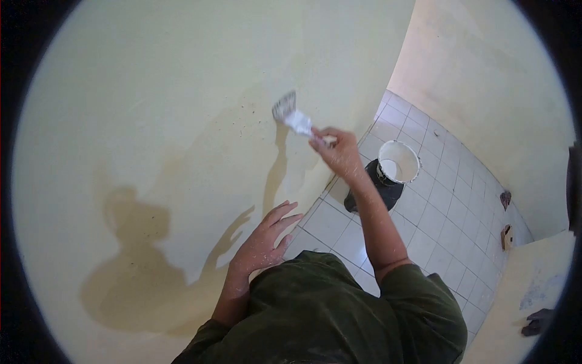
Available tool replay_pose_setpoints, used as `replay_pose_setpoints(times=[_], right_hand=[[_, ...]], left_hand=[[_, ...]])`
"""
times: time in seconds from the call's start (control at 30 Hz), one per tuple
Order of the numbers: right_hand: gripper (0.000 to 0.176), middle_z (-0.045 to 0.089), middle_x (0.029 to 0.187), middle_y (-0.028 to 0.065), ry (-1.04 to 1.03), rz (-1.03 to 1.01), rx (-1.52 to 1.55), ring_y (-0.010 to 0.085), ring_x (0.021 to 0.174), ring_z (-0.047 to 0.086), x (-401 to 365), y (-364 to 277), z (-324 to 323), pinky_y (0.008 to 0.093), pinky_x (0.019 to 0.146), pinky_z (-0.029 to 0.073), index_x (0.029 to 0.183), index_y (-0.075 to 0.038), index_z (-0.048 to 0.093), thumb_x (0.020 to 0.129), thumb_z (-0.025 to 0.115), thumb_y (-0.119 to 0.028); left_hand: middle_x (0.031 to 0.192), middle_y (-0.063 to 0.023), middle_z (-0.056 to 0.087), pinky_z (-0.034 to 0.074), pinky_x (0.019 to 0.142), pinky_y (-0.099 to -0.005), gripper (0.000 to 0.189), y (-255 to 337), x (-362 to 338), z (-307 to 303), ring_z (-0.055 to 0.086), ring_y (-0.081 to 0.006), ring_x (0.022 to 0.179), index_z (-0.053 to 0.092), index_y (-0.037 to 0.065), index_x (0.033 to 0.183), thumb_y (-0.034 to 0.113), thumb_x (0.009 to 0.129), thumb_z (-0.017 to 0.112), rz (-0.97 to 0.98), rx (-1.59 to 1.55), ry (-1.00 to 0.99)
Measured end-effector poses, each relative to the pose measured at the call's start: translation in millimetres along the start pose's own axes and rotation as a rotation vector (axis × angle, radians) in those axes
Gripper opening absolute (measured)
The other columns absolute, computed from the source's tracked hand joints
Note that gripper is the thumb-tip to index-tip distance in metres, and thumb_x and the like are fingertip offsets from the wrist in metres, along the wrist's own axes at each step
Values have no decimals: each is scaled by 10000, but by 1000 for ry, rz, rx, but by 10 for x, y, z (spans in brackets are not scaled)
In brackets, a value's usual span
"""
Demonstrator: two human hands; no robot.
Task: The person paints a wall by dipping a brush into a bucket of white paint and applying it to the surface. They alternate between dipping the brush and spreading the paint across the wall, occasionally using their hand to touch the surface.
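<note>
My right hand (339, 151) is wrapped round the handle of a paintbrush (293, 115), whose bristles point up and left, close to the pale yellow wall (200, 79). White paint coats the brush's lower part, and the bristles look greyish and slightly blurred. Lower down, my left hand (267, 242) is held near the wall with its fingers stretched out and nothing in it. White specks dot both hands and forearms. Several small dark marks sit on the wall left of the bristles.
A white paint bucket (399, 162) stands on the tiled floor (433, 212) to the right, over a black object (382, 197). Another wall (479, 91) rises beyond the floor. Small items, including a brown one (507, 237), lie along its far right edge. Shadows fall across the near wall.
</note>
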State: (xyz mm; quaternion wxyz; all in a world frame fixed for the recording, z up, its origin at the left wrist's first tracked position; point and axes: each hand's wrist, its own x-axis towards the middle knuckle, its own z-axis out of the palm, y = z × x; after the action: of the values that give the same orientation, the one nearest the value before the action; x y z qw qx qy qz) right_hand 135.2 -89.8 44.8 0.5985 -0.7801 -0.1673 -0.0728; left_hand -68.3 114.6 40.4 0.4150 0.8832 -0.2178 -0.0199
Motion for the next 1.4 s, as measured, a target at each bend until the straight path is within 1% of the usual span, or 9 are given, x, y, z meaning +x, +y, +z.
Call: replay_pose_setpoints(times=[0.17,0.27,0.37,0.53,0.63,0.77,0.93,1.27,1.4], right_hand=[[206,750,916,197,-160,155,-215,327,802,719,-466,878,169,402,744,557,996,-68,776,835,771,-196],[223,722,1088,222,-202,180,-429,434,1010,683,-672,1406,190,473,888,548,1016,-105,766,819,754,-210],[235,698,1124,219,-312,306,-516,413,1046,681,-635,1328,122,488,924,542,1034,-104,750,824,747,-208],[219,708,1075,221,-201,210,-365,403,994,695,-192,913,7,472,895,551,1026,-109,761,828,745,-201],[244,708,879,189,-144,143,-247,278,753,696,64,-122,-293,394,727,555,1054,-81,777,838,759,-193],[260,606,660,7,21,-12,33,37,595,484,316,-1032,-493,253,526,387,1106,18,762,894,745,-132],[228,612,679,-26,164,-194,176,32,598,483,474,-1397,-552,236,516,370,1112,32,754,911,727,-73],[209,659,730,-7,-73,28,23,34,595,514,176,68,-238,241,538,417,1068,21,752,912,758,-118],[174,690,764,225,-151,92,-217,334,660,675,-157,832,-134,427,645,527,1005,-52,740,866,715,-154]], left_hand=[[1588,-134,436,310,1244,-466,523,56,131,88,351,-342,1515,586,76,1426,11,907,590,0,-32,-41],[1588,-138,436,310,1244,-469,518,113,204,133,351,-347,1516,585,74,1426,10,912,583,11,-34,-65],[1589,-139,436,310,1244,-470,509,110,214,136,351,-348,1517,583,78,1430,20,924,579,21,-38,-77],[1595,-136,429,307,1245,-470,503,94,206,139,352,-345,1516,577,80,1433,33,932,579,16,-27,-57],[1599,-135,423,311,1243,-465,509,92,201,126,352,-341,1516,570,82,1441,28,935,577,1,-9,-35],[1601,-130,421,317,1240,-458,518,120,197,134,352,-333,1516,562,89,1452,21,939,576,-16,9,-19],[1598,-135,422,320,1238,-457,517,144,275,182,359,-336,1509,565,83,1447,17,935,580,-5,17,8],[1599,-150,419,310,1239,-466,515,120,413,320,361,-351,1506,571,68,1440,34,926,585,-53,-22,21],[1601,-145,419,319,1234,-470,511,182,509,424,365,-351,1506,573,71,1439,50,928,589,-57,-45,9]])
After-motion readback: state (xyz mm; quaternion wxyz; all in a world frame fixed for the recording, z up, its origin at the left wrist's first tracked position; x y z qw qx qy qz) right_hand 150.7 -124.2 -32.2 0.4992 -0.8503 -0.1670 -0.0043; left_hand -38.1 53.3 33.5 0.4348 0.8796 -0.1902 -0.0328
